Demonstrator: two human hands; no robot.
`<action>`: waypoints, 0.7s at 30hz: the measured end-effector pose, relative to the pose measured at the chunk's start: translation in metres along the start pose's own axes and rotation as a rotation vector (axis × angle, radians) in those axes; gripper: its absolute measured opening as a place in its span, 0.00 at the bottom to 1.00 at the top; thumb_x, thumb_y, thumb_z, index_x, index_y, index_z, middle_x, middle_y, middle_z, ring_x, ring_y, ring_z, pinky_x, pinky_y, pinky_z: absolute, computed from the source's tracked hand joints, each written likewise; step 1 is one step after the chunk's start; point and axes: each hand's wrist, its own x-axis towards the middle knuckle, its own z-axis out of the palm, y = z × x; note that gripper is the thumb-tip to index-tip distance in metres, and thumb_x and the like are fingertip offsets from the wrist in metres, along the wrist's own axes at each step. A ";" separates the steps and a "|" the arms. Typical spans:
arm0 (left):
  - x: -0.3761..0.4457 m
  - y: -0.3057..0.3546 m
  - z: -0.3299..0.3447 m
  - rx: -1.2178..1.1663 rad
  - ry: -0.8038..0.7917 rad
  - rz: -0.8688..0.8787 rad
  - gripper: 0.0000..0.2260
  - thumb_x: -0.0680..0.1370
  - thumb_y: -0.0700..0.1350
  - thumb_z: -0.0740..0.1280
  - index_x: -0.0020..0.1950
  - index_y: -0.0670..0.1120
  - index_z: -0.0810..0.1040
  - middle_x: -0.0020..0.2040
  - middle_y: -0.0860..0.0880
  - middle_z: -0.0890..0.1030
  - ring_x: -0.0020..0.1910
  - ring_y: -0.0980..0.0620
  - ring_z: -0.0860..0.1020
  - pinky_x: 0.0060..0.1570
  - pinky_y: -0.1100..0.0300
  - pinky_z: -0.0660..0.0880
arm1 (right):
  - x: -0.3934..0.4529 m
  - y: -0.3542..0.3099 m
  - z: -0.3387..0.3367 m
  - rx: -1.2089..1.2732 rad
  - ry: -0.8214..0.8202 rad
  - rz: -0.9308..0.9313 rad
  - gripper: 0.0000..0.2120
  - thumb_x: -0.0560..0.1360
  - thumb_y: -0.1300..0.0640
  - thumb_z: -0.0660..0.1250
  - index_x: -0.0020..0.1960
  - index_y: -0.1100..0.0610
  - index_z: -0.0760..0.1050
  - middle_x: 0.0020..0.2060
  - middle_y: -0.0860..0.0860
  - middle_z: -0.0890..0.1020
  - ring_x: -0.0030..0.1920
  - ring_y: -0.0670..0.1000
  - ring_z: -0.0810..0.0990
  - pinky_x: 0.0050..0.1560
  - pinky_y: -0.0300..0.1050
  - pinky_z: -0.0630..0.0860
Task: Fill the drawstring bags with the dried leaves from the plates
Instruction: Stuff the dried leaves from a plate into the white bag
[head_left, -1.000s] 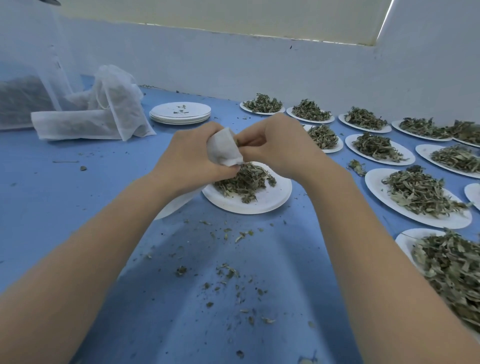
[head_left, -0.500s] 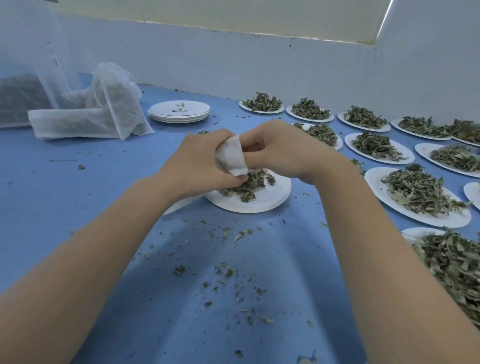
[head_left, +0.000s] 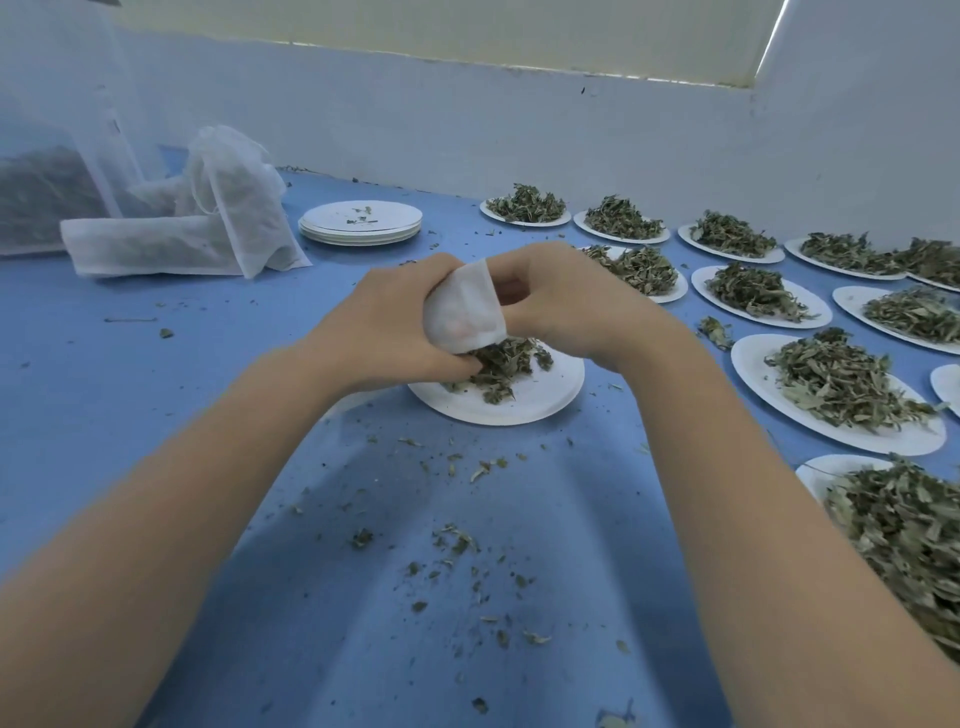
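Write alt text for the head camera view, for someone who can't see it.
Both hands, left hand and right hand, hold a small white bag over a white plate of dried leaves on a blue table. More leaf-filled plates sit to the right; a stack of empty plates and filled mesh bags lie at back left.

- A small hand-packing workroom for dried herbs, more a production bench than a home kitchen.
- A long blue work table (head_left: 156, 374) runs against a plain white wall (head_left: 519, 135).
- Many white paper plates (head_left: 779, 405), each heaped with dried leaves (head_left: 841, 384), lie in rows along the right.
- A stack of emptied plates (head_left: 361, 224) sits beside filled white mesh bags (head_left: 228, 208) at far left.
- Leaf crumbs (head_left: 457, 543) litter the tabletop.
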 end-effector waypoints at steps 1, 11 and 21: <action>0.000 -0.002 -0.002 0.023 -0.011 -0.003 0.20 0.63 0.47 0.76 0.51 0.56 0.73 0.43 0.56 0.78 0.43 0.59 0.76 0.39 0.64 0.71 | -0.001 0.001 -0.002 0.035 0.004 -0.017 0.10 0.73 0.63 0.69 0.52 0.55 0.82 0.45 0.49 0.85 0.47 0.46 0.83 0.51 0.43 0.79; 0.002 -0.023 -0.021 0.179 0.054 -0.041 0.18 0.63 0.49 0.72 0.50 0.55 0.71 0.40 0.62 0.73 0.45 0.52 0.73 0.42 0.56 0.72 | 0.008 0.029 0.008 -0.319 0.152 0.261 0.22 0.65 0.40 0.73 0.56 0.45 0.77 0.48 0.44 0.77 0.43 0.44 0.74 0.39 0.38 0.71; 0.005 -0.031 -0.017 0.241 0.018 -0.056 0.18 0.64 0.49 0.72 0.50 0.56 0.69 0.38 0.61 0.72 0.44 0.51 0.72 0.40 0.57 0.70 | 0.008 0.030 0.001 -0.287 0.243 0.182 0.07 0.69 0.50 0.74 0.45 0.50 0.82 0.36 0.45 0.82 0.38 0.43 0.79 0.38 0.31 0.74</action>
